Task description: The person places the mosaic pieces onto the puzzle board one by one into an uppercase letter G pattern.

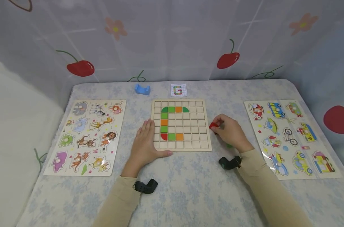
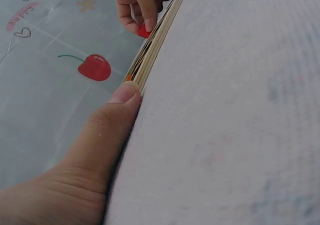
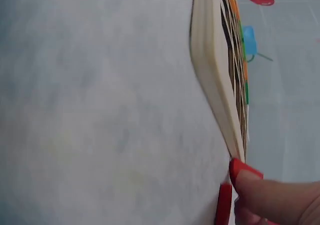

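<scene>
A wooden grid board (image 1: 190,128) lies mid-table, with green, orange and red tiles set in a C-like outline. At its left edge rests my left hand (image 1: 144,143), fingers straight along the side and thumb stretched by the near edge. In the left wrist view that thumb (image 2: 107,125) touches the board's side. My right hand (image 1: 227,130) pinches a red tile (image 1: 213,125) beside the board's right edge. The right wrist view shows this red tile (image 3: 240,168) close to a board corner, and another red piece (image 3: 223,205) below it. A green piece (image 1: 229,145) is partly hidden under the right hand.
A pattern card (image 1: 178,90) and a blue holder (image 1: 142,89) lie beyond the board. An animal puzzle board (image 1: 86,137) is at left, a vehicle puzzle board (image 1: 292,138) at right, near my right forearm. A printed curtain hangs behind the table.
</scene>
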`<state>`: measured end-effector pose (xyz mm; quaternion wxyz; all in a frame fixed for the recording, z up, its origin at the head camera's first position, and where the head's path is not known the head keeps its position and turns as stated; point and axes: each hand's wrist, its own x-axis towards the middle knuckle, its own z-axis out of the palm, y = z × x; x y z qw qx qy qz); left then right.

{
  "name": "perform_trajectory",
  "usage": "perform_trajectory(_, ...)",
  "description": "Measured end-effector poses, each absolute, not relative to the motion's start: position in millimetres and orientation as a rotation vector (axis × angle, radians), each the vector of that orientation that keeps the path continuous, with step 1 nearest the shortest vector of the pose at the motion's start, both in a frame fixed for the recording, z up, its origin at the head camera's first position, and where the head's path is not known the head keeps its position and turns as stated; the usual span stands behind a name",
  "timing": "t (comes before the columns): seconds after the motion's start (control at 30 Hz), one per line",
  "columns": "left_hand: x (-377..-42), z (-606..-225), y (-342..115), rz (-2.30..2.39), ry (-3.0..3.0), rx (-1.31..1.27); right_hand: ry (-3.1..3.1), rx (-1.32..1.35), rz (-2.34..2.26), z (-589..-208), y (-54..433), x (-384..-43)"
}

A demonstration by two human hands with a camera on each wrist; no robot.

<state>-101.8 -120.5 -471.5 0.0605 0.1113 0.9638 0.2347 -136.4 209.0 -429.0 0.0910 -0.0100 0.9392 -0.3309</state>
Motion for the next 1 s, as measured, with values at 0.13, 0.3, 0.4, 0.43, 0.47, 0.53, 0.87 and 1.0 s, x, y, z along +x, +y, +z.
perform_trajectory(0.13,-102,-471,-121,0.711,2.918,0.339,2.766,-0.041,-1.055,-422,211,-137)
perform_trajectory(0.3,-102,-471,-121,0.709,2.918,0.34,2.638,-0.129,-1.139,-416,198,-138)
perform_trajectory(0.4,-102,-472,-121,0.71,2.918,0.34,2.531,-0.203,-1.163,-414,181,-137)
perform_trajectory(0.43,-102,-472,-121,0.711,2.918,0.34,2.499,-0.222,-1.169,-414,176,-136)
perform_trajectory(0.47,-102,-472,-121,0.712,2.918,0.34,2.473,-0.236,-1.174,-414,170,-135)
perform_trajectory(0.53,-102,-472,-121,0.718,2.918,0.339,2.443,-0.264,-1.174,-415,160,-134)
perform_trajectory(0.87,-102,-472,-120,0.726,2.92,0.333,2.546,-0.371,-0.988,-422,136,-133)
perform_trajectory(1.0,-102,-472,-120,0.723,2.922,0.332,2.606,-0.42,-0.92,-421,133,-132)
